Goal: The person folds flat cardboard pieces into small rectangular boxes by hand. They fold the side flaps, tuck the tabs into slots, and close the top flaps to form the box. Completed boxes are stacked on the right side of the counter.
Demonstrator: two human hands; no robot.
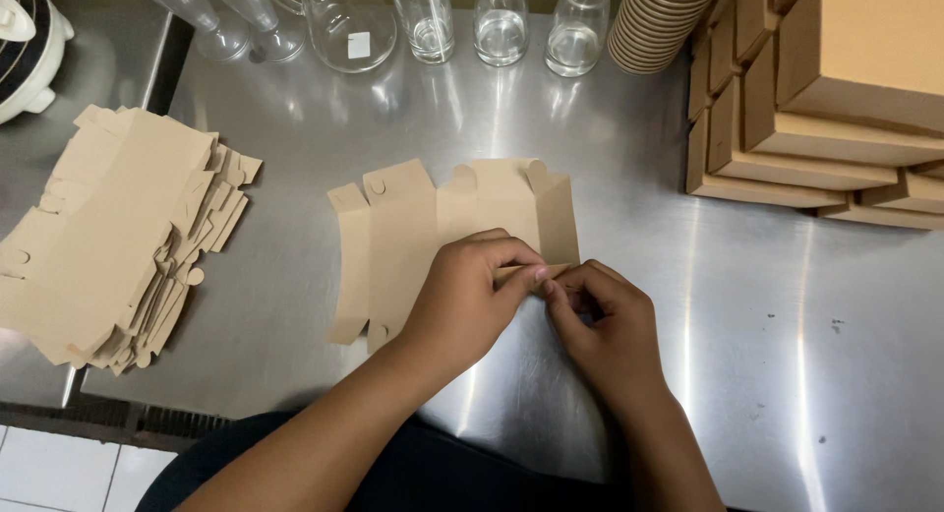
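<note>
Two hands on flat blank [447, 222] mid-table: left hand [467, 301] and right hand [605, 325] both pinching its near-right flap [531, 271]. Best creased along the score, thumbs tight. Blank stack [118, 237] at left edge, finished boxes [816, 109] in far-right corner.

flat box blank [442, 227] ctr | blanks stack [118, 237] L | brown boxes [836, 89] R

— Where could a hand pass on that steel counter [747, 305]?

— Along its near right corner, bare metal. The back edge is walled off by glass bottles [500, 25] and a stack of paper cups [657, 25].

— And the sides?

— Folded boxes [826, 109] block the far right corner; a pile of flat cardboard blanks [118, 227] crowds the left edge.
</note>
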